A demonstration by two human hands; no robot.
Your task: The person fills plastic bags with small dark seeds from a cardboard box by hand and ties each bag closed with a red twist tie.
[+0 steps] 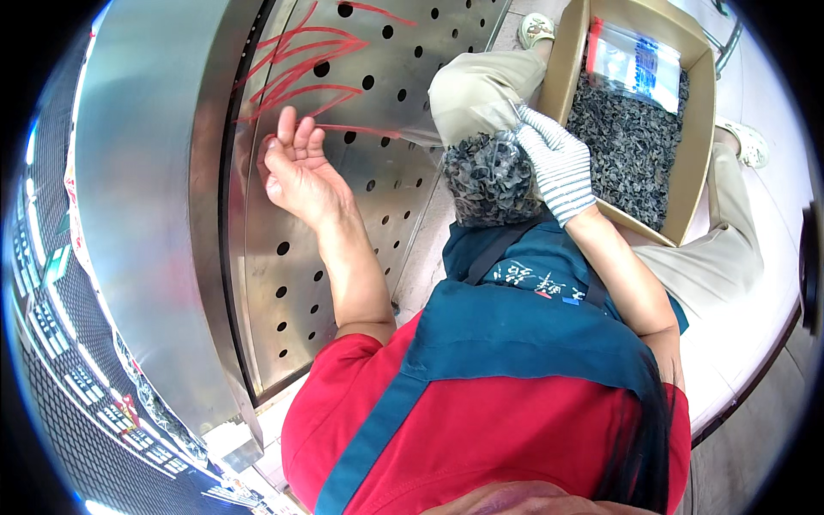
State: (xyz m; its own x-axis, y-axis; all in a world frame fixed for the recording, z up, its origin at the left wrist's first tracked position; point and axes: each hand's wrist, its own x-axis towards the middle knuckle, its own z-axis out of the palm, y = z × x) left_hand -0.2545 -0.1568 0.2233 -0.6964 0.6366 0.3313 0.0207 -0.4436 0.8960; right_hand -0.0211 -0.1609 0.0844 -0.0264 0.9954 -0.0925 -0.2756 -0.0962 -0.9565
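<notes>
My left hand (306,170) is bare and raised in front of the perforated steel panel, its thumb and index finger pinched together and the other fingers loosely raised. From those fingers a thin red strip (360,130) runs towards clear film near the bag. My right hand (557,161), in a striped knit glove, grips the gathered top of a clear plastic bag (492,183). Dark, curled dried pieces, like black wood ear fungus, fill the bag, which sits at my lap. Between my legs stands an uncovered cardboard box (698,151) with more of these pieces (627,145).
In the box lies a clear plastic packet (634,64) with a red edge and blue print. More red strips (309,55) lie across the perforated steel panel (360,212). A broad stainless-steel housing (148,212) and a shelf front with tags (84,380) stand at left.
</notes>
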